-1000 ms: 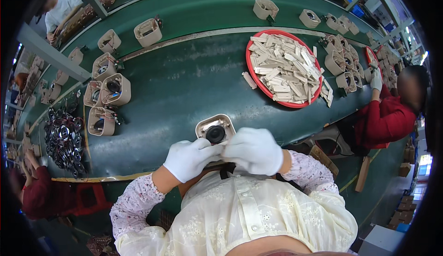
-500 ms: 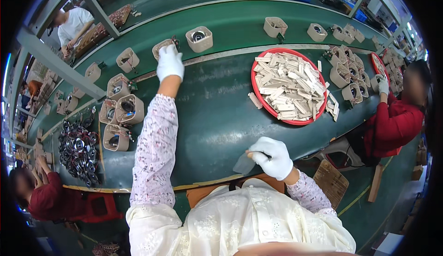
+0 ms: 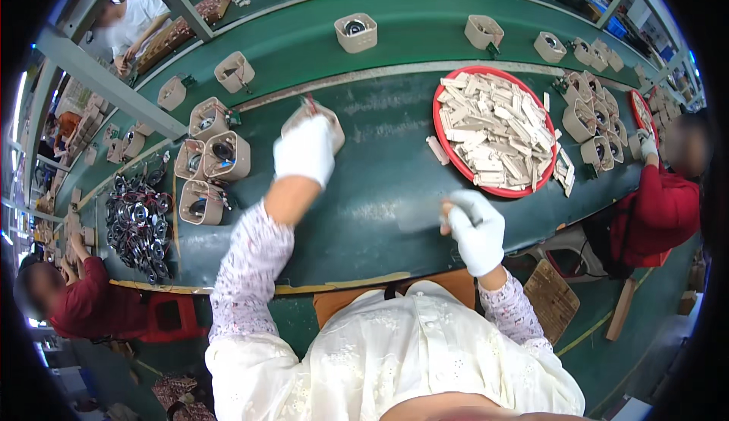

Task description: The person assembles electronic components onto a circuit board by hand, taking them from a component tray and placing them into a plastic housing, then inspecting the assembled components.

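My left hand (image 3: 305,152), in a white glove, is closed on a beige speaker housing (image 3: 336,123). The glove covers most of the housing, and some thin wires stick up at its far side. My right hand (image 3: 478,231), gloved with bare fingertips, pinches a thin translucent sheet (image 3: 416,214) above the table, to the left of its fingers. Motion blurs the sheet. Left of my left arm stand several beige housings (image 3: 228,159) with black round speakers inside.
A red basin (image 3: 442,136) of flat off-white plastic pieces (image 3: 497,129) lies to the right. Loose speakers with wires (image 3: 137,223) are heaped at the left. More housings (image 3: 357,34) sit along the green belt (image 3: 418,26). Co-workers in red (image 3: 649,212) work at both sides.
My left hand has drawn the housing off the belt's edge, toward me. My right hand has risen a little over the table with the sheet. The whole view has shifted slightly.
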The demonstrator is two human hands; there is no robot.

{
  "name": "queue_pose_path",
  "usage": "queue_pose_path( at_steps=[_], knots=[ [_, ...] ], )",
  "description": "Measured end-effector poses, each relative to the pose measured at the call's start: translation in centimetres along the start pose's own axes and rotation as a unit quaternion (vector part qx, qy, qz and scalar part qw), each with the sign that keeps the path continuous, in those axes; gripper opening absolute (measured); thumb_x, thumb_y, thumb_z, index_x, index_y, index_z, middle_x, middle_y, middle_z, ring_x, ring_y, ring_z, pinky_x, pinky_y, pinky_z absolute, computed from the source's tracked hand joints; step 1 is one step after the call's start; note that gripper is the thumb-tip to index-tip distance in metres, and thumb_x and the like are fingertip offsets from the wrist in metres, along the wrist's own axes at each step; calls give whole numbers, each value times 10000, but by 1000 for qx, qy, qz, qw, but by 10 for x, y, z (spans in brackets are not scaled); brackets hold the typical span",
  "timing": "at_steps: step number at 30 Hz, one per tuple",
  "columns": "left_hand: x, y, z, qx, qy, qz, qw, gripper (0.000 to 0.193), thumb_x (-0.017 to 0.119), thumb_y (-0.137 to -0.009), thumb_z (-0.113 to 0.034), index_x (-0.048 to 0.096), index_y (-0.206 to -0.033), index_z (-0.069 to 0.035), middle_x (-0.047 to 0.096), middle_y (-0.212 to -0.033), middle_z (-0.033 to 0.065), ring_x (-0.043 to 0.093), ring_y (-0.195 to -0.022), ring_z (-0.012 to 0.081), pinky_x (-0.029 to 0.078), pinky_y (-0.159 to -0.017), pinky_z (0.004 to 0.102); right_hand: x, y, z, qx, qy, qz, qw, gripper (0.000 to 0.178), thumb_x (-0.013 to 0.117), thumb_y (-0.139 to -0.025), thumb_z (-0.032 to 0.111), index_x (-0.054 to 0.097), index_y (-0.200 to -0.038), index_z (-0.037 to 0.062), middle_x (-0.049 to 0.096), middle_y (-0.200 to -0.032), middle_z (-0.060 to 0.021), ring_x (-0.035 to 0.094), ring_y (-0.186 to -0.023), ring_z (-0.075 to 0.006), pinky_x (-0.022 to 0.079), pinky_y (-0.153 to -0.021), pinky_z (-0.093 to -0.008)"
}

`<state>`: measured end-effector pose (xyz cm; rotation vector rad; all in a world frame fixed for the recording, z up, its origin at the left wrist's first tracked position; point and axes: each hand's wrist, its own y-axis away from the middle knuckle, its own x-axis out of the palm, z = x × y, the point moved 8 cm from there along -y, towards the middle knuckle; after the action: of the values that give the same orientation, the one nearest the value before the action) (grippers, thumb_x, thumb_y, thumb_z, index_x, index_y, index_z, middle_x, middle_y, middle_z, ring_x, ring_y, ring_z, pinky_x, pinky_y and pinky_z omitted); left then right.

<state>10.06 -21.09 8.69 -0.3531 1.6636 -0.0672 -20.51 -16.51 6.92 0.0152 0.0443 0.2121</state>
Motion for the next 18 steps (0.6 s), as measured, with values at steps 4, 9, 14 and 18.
queue_pose_path(
  at_steps=[4,9,14,18],
  knots=[
    [-36,78,-67,41,214,7,976,424,744,-883,-190,667,-1295,-132,730,-936,156,718,-783,350,575,-721,387,7,-9,1,38,-50,-47,997,188,632,-987,47,662,-1155,-32,712,-838,-71,578,-624,-51,423,-524,-209],
    [-60,85,-66,174,245,-144,943,315,675,-919,-126,702,-1231,-109,723,-1087,127,681,-1004,330,546,-875,394,27,2,2,11,-99,-64,993,186,615,-998,38,661,-1165,-31,712,-842,-70,612,-644,-61,428,-527,-200],
    [3,109,-16,-49,476,130,868,254,606,-986,-161,685,-1198,-45,735,-1046,116,713,-907,259,571,-813,338,62,15,-1,-198,118,-21,973,149,670,-948,30,687,-1092,-7,736,-809,-86,730,-709,-153,565,-645,-287],
    [49,160,-8,-203,546,333,742,282,575,-1012,-132,630,-1257,-5,728,-1001,89,701,-811,136,582,-707,284,69,-11,6,-273,190,-7,943,152,674,-922,27,692,-1071,6,743,-854,-139,761,-732,-232,584,-663,-325]
  ],
)
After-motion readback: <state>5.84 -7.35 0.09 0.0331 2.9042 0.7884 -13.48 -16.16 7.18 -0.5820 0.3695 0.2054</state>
